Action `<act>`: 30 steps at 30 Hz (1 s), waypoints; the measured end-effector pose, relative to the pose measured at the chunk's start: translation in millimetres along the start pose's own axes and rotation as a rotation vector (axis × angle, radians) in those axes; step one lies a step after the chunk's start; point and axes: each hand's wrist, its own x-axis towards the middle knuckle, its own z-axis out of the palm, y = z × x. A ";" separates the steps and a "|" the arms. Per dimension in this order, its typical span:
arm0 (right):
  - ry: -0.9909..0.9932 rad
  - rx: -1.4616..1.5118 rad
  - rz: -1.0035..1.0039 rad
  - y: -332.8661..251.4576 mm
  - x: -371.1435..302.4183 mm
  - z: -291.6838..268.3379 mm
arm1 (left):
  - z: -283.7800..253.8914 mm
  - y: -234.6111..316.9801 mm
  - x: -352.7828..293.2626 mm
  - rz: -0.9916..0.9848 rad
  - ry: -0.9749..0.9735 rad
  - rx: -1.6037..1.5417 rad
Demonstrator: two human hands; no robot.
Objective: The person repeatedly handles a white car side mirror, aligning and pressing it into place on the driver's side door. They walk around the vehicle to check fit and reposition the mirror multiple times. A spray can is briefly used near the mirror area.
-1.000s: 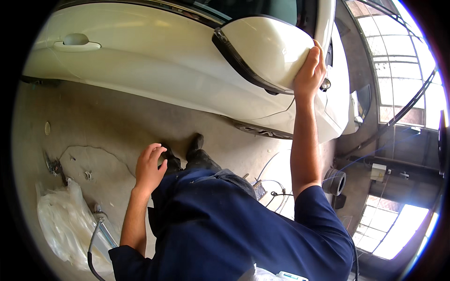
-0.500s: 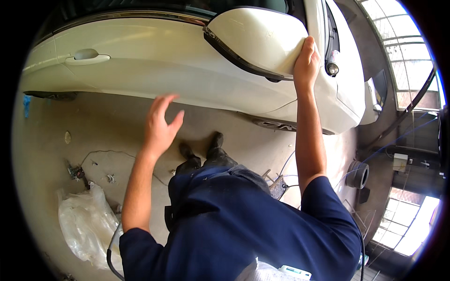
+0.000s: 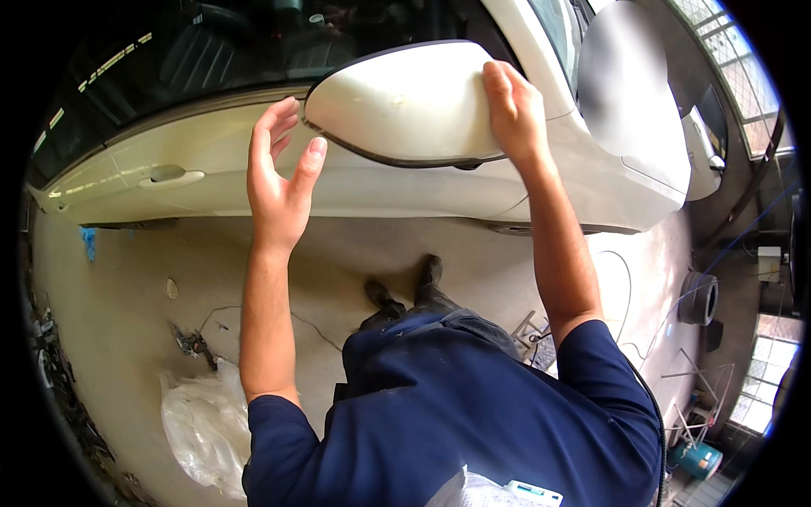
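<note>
A white side mirror [image 3: 405,106] with a dark lower trim stands out from the white car [image 3: 355,190] in front of me. My right hand [image 3: 517,118] is closed around the mirror's right end, thumb on the cover; its other fingers are partly hidden behind it. Close by the mirror's left tip, my left hand [image 3: 281,186] is raised and open, thumb apart from curved fingers. Nothing is in it, and a narrow gap seems to separate it from the mirror.
Crumpled clear plastic sheeting [image 3: 203,422] lies on the floor at lower left, near a thin cable. A tire [image 3: 699,297] stands at right, above a teal tank [image 3: 699,460]. A metal frame [image 3: 532,334] is beside my right side. A pale patch at upper right is blurred.
My left hand has risen from below the door to beside the mirror's left tip. My right hand stays on the mirror. The view has shifted, showing more of the car window.
</note>
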 end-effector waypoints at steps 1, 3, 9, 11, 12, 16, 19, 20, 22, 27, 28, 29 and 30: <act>0.057 -0.017 -0.027 2.9 -3.7 2.9 | 3.6 1.9 5.3 0.011 -0.024 0.009; 0.097 0.005 -0.030 -1.2 -6.0 6.4 | 9.0 5.1 10.6 0.010 -0.035 0.026; 0.079 0.007 -0.050 -2.8 -4.1 -3.9 | 14.3 5.4 8.8 -0.040 0.028 0.034; 0.051 0.033 -0.036 -1.8 -0.3 -7.3 | 17.0 13.2 16.3 -0.069 0.051 0.019; 0.057 0.023 -0.073 1.1 -1.1 -10.0 | 19.2 15.5 12.6 -0.048 0.085 0.075; 0.090 0.071 -0.108 7.2 4.0 -9.0 | 22.7 24.3 -2.4 -0.004 0.200 0.168; 0.008 0.065 -0.101 11.3 1.9 -12.4 | 23.9 28.5 -17.3 -0.101 0.237 0.129; 0.080 0.043 -0.155 20.6 5.1 -12.3 | 30.8 32.3 -19.8 -0.091 0.241 0.149; 0.104 0.060 -0.169 18.5 13.0 -15.2 | 27.0 30.7 -22.9 -0.040 0.270 0.179; 0.042 0.111 -0.159 18.6 6.0 -15.3 | 26.4 31.7 -52.6 -0.168 0.321 0.239; 0.046 0.116 -0.167 16.8 12.0 -15.6 | 24.6 35.3 -57.3 -0.144 0.314 0.280; 0.025 0.106 -0.163 15.8 7.9 -18.7 | 25.1 36.9 -62.8 -0.159 0.324 0.285; 0.004 0.095 -0.160 15.2 4.7 -20.7 | 24.5 37.9 -67.5 -0.174 0.333 0.288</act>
